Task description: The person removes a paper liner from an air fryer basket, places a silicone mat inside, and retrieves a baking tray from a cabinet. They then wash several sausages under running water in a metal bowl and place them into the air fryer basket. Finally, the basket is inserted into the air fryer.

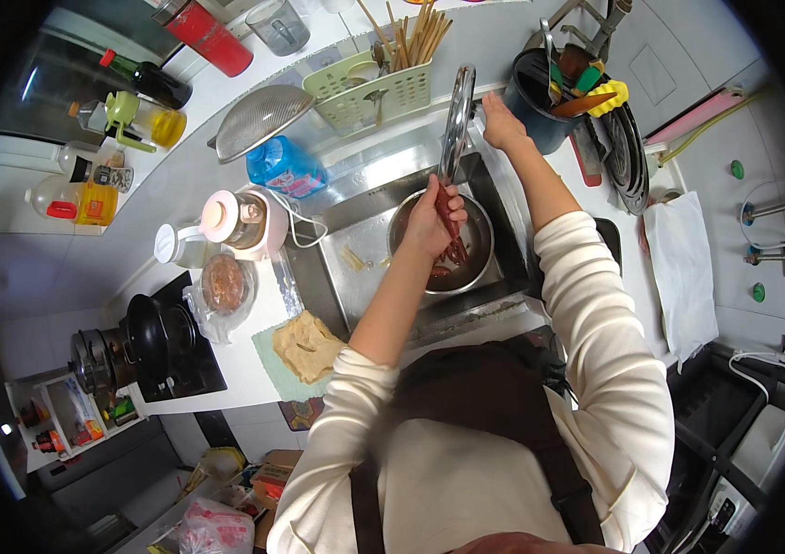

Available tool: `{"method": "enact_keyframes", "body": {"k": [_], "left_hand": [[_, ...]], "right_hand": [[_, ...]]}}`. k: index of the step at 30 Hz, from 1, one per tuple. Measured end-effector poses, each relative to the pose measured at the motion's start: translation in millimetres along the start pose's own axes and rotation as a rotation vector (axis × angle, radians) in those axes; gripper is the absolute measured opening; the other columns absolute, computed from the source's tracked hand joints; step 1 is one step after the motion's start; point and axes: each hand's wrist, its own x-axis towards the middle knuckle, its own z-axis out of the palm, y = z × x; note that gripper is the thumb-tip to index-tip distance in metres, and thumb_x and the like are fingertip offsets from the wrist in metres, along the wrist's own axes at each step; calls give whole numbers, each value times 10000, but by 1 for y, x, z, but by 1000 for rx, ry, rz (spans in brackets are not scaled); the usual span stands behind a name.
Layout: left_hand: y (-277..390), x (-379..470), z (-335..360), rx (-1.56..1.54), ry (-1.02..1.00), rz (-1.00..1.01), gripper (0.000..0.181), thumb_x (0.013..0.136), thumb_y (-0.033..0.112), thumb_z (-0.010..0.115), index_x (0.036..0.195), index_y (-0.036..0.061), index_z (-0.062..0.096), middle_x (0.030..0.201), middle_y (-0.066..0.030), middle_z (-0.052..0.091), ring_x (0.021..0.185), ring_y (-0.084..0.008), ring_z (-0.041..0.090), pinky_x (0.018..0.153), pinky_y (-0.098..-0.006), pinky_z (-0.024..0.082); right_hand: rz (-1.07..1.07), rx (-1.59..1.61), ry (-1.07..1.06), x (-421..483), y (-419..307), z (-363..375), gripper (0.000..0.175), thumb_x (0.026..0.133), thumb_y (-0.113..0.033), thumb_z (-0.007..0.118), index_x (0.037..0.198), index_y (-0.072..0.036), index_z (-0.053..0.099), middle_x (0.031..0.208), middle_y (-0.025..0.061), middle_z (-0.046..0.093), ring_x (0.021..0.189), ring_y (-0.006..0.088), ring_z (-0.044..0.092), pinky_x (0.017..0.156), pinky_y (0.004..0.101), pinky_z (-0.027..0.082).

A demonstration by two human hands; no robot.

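My left hand is closed around a long dark red food item, whose thin, ragged lower end hangs over a round metal bowl. Just above that hand is the spout of a chrome faucet. The bowl stands in a stainless steel sink, with another red piece inside it. My right hand reaches to the faucet's base, beside a dark utensil bucket. Its fingers are outstretched and nothing shows in them; whether they touch the faucet is unclear.
Pale scraps lie in the sink. At its left are a blue bottle, a pink appliance and a cloth. Behind it sits a green basket with chopsticks. Black round racks lean at the right.
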Motion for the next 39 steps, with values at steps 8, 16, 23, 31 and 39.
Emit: {"method": "enact_keyframes", "body": {"k": [8,16,23,31,39], "left_hand": [[2,16,6,44,-84,-113,409,933,446,413,816,57,460,629,15,382,512,-63,316,426,-165,282],[1,25,11,55,-50,-107,402,940,431,398,811,56,463,633,12,365,514,-62,324,389,-162,274],[0,36,-5,-26,-103,-55,138,915,196,497,951,64,519,795,-14,455,641,-106,438,423,-203,369],[-16,53,-30,1247,498,806,172,886,116,506,1006,1,461,931,-143,556,837,-226,541,718,-340,447],[-7,49,-51,1512,501,814,266,925,249,466,868,-10,492,739,-168,521,689,-349,509,687,-413,427]], "right_hand": [[-24,-93,-68,16,6,-1,568,831,-43,353,1389,-32,246,1480,118,186,1367,211,192,1095,311,231],[-14,16,-56,19,10,0,594,823,-32,368,1401,-75,239,1496,69,149,1371,198,178,1085,322,254],[-108,292,438,3,12,18,499,816,-61,431,1313,-44,386,1415,137,332,1310,245,323,1032,354,334],[439,2077,-399,-119,-88,64,393,955,-364,382,1099,-44,559,989,47,608,789,158,570,727,293,447],[291,1329,-121,-134,-97,77,420,931,-321,354,824,4,598,706,128,594,639,224,573,585,357,427]]}}
